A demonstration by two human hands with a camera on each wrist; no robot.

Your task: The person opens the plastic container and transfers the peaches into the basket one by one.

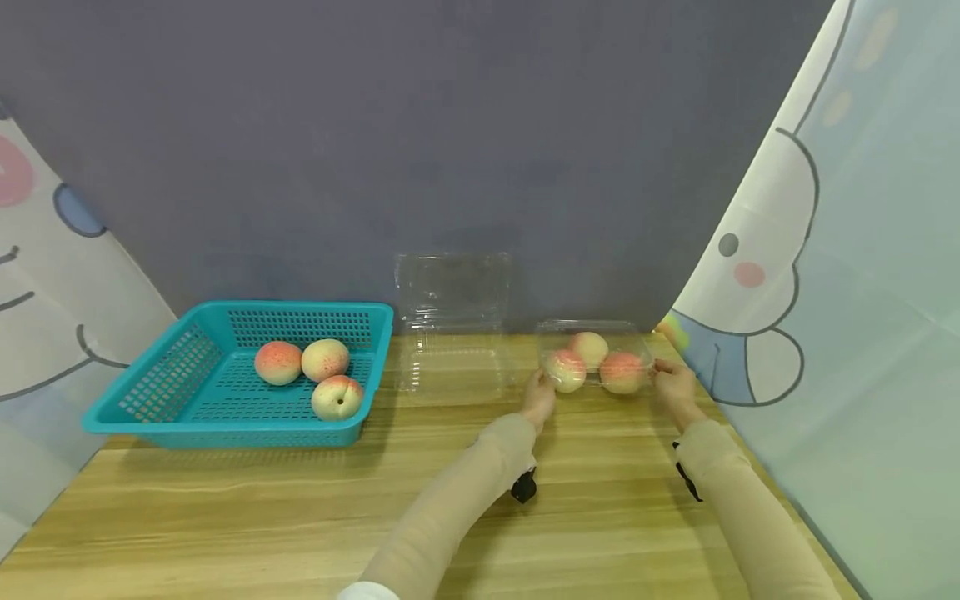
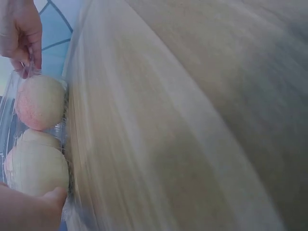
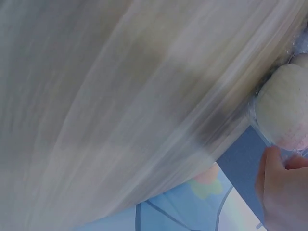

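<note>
A clear plastic clamshell box (image 1: 553, 337) with three peaches inside is at the back right of the table: one peach (image 1: 589, 351) behind, another (image 1: 566, 372) at front left, a third (image 1: 622, 372) at front right. My left hand (image 1: 538, 400) grips its left side, the thumb against the plastic in the left wrist view. At the opposite side my right hand (image 1: 675, 389) pinches the edge between thumb and fingers. The lid appears folded over the fruit; whether it is latched I cannot tell. Partly hidden by my hands are the box's ends.
A teal basket (image 1: 247, 427) at the left holds three more peaches (image 1: 278, 363). Between it and my left hand stands another clear clamshell box (image 1: 453, 371), its lid raised against the dark backdrop (image 1: 480, 150). Printed cloth (image 1: 847, 350) borders the wooden table's right side.
</note>
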